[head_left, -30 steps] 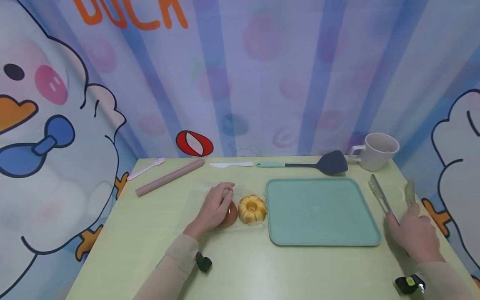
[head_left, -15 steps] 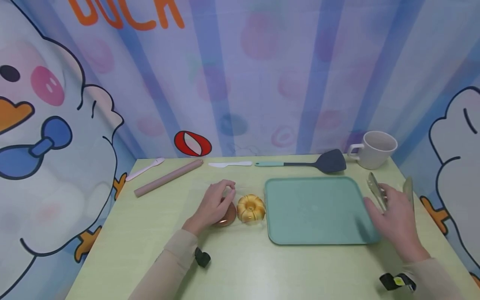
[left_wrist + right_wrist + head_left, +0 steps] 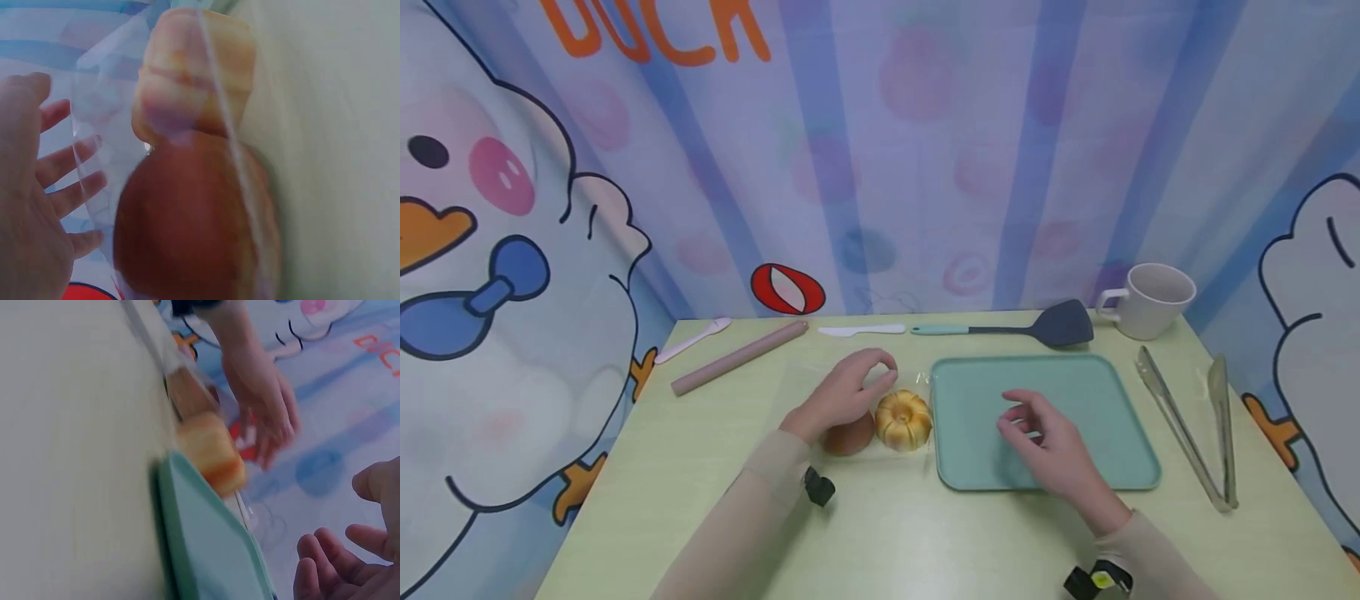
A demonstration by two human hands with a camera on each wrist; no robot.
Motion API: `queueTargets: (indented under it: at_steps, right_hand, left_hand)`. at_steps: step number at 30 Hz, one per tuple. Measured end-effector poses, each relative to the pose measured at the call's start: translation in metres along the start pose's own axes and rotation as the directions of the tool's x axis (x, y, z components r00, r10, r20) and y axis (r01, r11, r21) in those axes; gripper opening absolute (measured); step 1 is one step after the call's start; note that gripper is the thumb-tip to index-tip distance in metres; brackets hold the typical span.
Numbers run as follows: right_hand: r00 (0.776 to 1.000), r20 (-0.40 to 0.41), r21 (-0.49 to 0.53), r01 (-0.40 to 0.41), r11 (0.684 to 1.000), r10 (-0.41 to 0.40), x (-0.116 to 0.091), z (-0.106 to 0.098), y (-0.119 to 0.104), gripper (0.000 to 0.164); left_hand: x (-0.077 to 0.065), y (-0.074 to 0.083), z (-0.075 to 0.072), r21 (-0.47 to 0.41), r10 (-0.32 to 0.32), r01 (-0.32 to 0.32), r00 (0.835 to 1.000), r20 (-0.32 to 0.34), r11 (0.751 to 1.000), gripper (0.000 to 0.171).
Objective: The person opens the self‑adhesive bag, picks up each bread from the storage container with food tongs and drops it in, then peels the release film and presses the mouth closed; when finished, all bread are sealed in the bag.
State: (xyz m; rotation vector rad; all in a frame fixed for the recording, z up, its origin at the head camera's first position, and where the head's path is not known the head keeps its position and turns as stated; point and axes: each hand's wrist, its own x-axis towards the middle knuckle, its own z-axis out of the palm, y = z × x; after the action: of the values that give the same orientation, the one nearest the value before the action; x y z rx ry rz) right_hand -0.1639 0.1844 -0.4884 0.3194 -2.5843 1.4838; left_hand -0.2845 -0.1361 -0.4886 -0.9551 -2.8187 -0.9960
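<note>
My left hand (image 3: 842,387) hovers over a brown round bun (image 3: 850,437), its fingers loosely bent and apart. A golden ridged bun (image 3: 903,422) sits right beside the brown one. Clear plastic film covers both buns in the left wrist view, where my fingertips overlap the film's edge. My right hand (image 3: 1051,442) is above the green tray (image 3: 1075,387), fingers loosely curled around nothing. Metal tongs (image 3: 1180,437) lie spread on the table to the right of the tray.
Along the back edge lie a pink fork-like utensil (image 3: 692,340), a mauve rod (image 3: 739,358), a white plastic knife (image 3: 862,330) and a dark spatula (image 3: 1063,323). A white mug (image 3: 1156,300) stands at the back right. A printed curtain (image 3: 925,167) rises behind the table.
My right hand has let go of the tongs and moved left over the tray. My left hand has shifted slightly up and right above the buns.
</note>
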Motion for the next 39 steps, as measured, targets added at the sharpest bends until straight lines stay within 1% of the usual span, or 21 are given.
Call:
queueTargets:
  at_steps: [3,6,9,12,14,17,20,23,27,29,31,33,38,39]
  right_hand:
    - [0.995,0.097,0.103,-0.029,0.994,0.019,0.0,0.023,-0.011,0.035]
    - [0.98,0.2,0.203,-0.066,0.977,0.024,-0.001,0.045,-0.018,0.042]
    - [0.957,0.29,0.291,-0.101,0.951,0.012,-0.002,0.064,-0.023,0.051]
    - [0.937,0.349,0.318,-0.142,0.937,0.023,-0.005,0.078,-0.026,0.055]
    - [0.935,0.352,0.301,-0.163,0.94,0.049,-0.007,0.084,-0.029,0.054]
    - [0.939,0.335,0.272,-0.179,0.946,0.081,-0.009,0.09,-0.032,0.049]
    - [0.932,0.352,0.288,-0.2,0.936,0.091,-0.011,0.093,-0.035,0.049]
    - [0.913,0.395,0.32,-0.243,0.915,0.104,-0.012,0.094,-0.039,0.058]
    - [0.886,0.439,0.345,-0.323,0.882,0.153,-0.017,0.095,-0.045,0.075]
    - [0.87,0.46,0.347,-0.362,0.865,0.178,-0.019,0.096,-0.048,0.081]
    - [0.86,0.471,0.348,-0.383,0.856,0.193,-0.02,0.098,-0.049,0.084]
    - [0.865,0.461,0.345,-0.382,0.857,0.2,-0.019,0.101,-0.05,0.085]
    - [0.892,0.398,0.307,-0.349,0.885,0.214,-0.017,0.106,-0.047,0.076]
    - [0.895,0.388,0.303,-0.349,0.887,0.22,-0.017,0.106,-0.047,0.073]
  left_hand:
    - [0.014,0.002,0.002,0.005,0.035,-0.036,0.997,0.071,0.999,0.027]
    - [0.025,0.005,0.004,-0.004,0.053,-0.053,0.989,0.14,0.999,0.033]
    - [0.034,0.007,0.007,-0.028,0.046,-0.041,0.979,0.198,0.999,0.04]
    - [0.039,0.009,0.009,-0.058,0.016,-0.002,0.969,0.247,0.998,0.043]
    - [0.042,0.01,0.011,-0.078,-0.001,0.023,0.962,0.273,0.997,0.044]
    - [0.044,0.01,0.014,-0.08,-0.019,0.045,0.953,0.301,0.996,0.044]
    - [0.046,0.011,0.017,-0.065,-0.037,0.06,0.951,0.308,0.996,0.042]
    - [0.046,0.01,0.018,-0.063,-0.058,0.081,0.949,0.311,0.995,0.042]
    - [0.046,0.01,0.02,-0.07,-0.076,0.104,0.943,0.324,0.992,0.044]
    - [0.047,0.009,0.02,-0.069,-0.081,0.109,0.941,0.329,0.992,0.046]
    - [0.048,0.009,0.021,-0.065,-0.084,0.112,0.939,0.333,0.992,0.047]
    - [0.048,0.009,0.02,-0.066,-0.084,0.112,0.939,0.333,0.991,0.047]
    - [0.048,0.01,0.018,-0.074,-0.088,0.118,0.942,0.325,0.99,0.046]
    - [0.048,0.01,0.017,-0.074,-0.09,0.12,0.943,0.322,0.99,0.046]
